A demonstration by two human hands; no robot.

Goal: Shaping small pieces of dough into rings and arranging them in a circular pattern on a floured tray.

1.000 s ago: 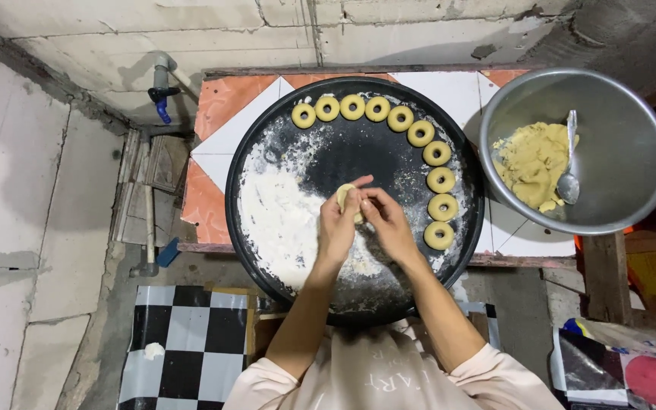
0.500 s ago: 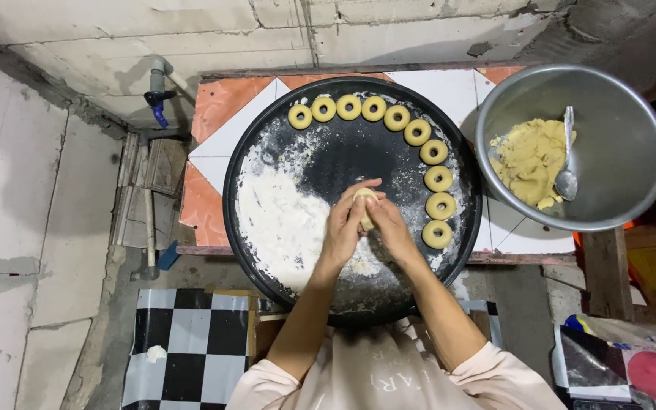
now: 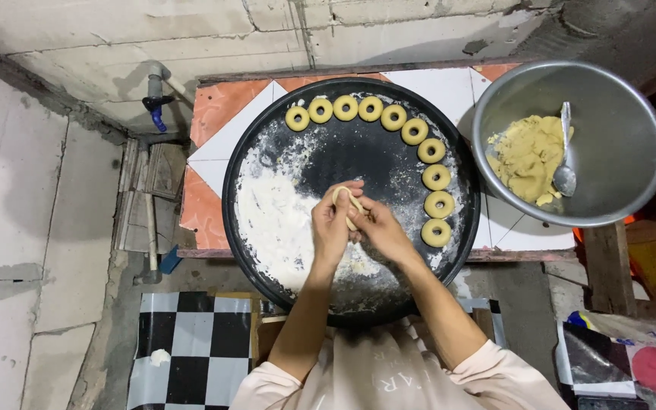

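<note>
Tray (image 3: 267,159), round, black and dusted with flour, takes up most of the tiled worktop (image 3: 225,137) and serves as the landmark here. Just right of the tray, touching or nearly touching its rim, sits a steel bowl (image 3: 616,114) holding a lump of yellow dough (image 3: 527,156) with a spoon (image 3: 565,171) leaning in it. Flour (image 3: 279,220) lies thickest on the tray's left half. Both hands meet over the tray's middle: the left hand (image 3: 329,226) and the right hand (image 3: 381,229) together pinch a curved strip of dough (image 3: 348,201), fingers closed narrowly around it, bending it into a loop just above the tray's surface. Nine finished rings (image 3: 414,130) follow the tray's far and right rim in an arc, each just beside the next, the last one (image 3: 436,232) near the right hand. Left of the tray, against the wall, a tap (image 3: 155,102) with a blue handle stands above the floor.
</note>
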